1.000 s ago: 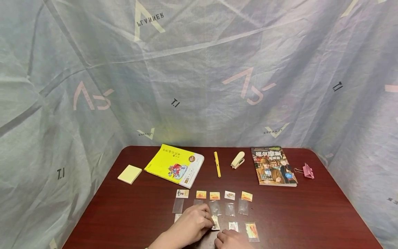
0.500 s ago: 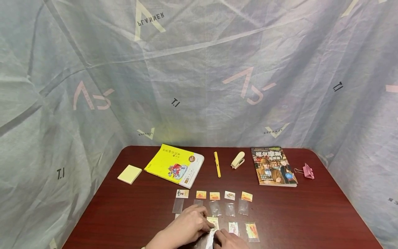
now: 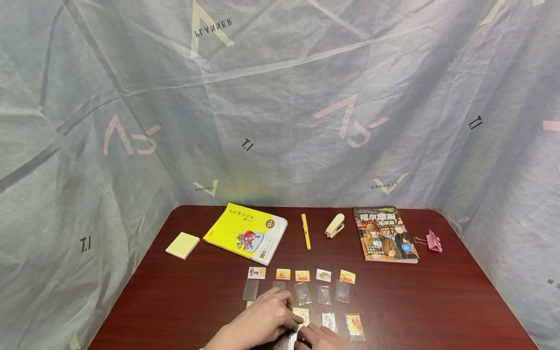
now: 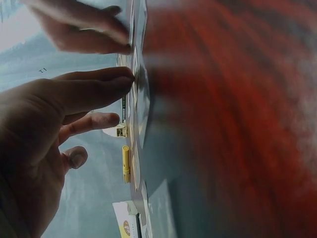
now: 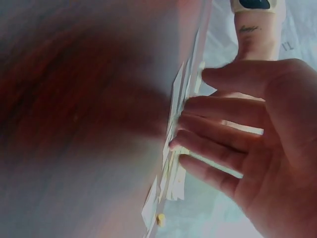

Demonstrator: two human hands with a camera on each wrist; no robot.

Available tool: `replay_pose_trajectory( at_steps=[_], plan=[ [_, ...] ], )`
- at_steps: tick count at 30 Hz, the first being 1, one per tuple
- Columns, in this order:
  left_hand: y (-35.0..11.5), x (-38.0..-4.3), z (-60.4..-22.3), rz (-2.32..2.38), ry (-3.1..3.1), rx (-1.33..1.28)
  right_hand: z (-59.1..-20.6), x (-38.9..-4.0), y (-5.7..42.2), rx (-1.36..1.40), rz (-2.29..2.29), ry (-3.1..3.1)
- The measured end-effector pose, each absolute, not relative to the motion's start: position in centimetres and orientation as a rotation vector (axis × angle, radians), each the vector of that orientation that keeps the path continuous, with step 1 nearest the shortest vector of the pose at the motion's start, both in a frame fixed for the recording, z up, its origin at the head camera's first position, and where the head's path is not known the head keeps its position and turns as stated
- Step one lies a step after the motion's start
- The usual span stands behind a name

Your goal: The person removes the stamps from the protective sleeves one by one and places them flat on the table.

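A small printed card [image 3: 301,313] lies on the table between the two hands, a clear plastic sleeve [image 3: 292,341] at its near end. My left hand [image 3: 269,316] pinches the card's left edge. In the left wrist view, its thumb and index finger meet at the card while the other fingers stand off. My right hand [image 3: 321,339] touches the sleeve from the right. Nearly straight fingers [image 5: 218,134] reach down to it in the right wrist view, the thumb held apart. Right of that hand are a card [image 3: 328,321] and a sleeved orange card [image 3: 355,325].
Several cards, one of them orange [image 3: 302,276], form a row farther back, with clear sleeves [image 3: 303,293] before them. Behind are a sticky-note pad [image 3: 183,245], yellow book [image 3: 245,233], yellow pen [image 3: 306,232], cream stapler [image 3: 334,226], comic-style book [image 3: 385,236] and pink binder clip [image 3: 433,241].
The card, tilted in the left fingers a second ago, now lies flatter and points straight away from me. The right hand has moved left to the sleeve, close to the left fingertips.
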State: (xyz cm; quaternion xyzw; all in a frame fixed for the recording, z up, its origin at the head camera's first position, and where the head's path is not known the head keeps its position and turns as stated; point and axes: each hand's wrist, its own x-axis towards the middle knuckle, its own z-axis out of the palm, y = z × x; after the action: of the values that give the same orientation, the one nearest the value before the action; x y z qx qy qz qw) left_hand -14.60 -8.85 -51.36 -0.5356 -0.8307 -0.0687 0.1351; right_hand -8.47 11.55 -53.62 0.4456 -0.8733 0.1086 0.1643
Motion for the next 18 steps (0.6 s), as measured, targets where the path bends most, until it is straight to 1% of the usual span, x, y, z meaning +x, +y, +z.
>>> replay_pose_trajectory(
  at_steps=[2, 3, 8, 10, 13, 18],
  plan=[
    [-8.9, -14.6, -51.4, -0.205, -2.411, -1.549, -53.4, -8.7, 11.8, 1.219, 0.233, -2.388],
    [-8.9, -14.6, -51.4, -0.203, -2.408, -1.548, -53.2, -8.8, 11.9, 1.150, 0.252, -2.404],
    [-8.9, -14.7, -51.5, -0.230, -2.373, -1.566, -52.0, -8.9, 13.3, 0.679, 0.218, -2.636],
    [-8.9, -14.7, -51.5, -0.255, -2.365, -1.556, -51.9, -9.1, 13.7, 0.546, 0.176, -2.718],
    [-8.9, -14.7, -51.3, -0.309, -2.354, -1.532, -52.2, -9.3, 14.2, 0.463, 0.157, -2.777],
    [-8.8, -14.7, -51.0, -0.433, -2.326, -1.502, -52.3, -9.4, 14.3, 0.465, 0.161, -2.814]
  ],
)
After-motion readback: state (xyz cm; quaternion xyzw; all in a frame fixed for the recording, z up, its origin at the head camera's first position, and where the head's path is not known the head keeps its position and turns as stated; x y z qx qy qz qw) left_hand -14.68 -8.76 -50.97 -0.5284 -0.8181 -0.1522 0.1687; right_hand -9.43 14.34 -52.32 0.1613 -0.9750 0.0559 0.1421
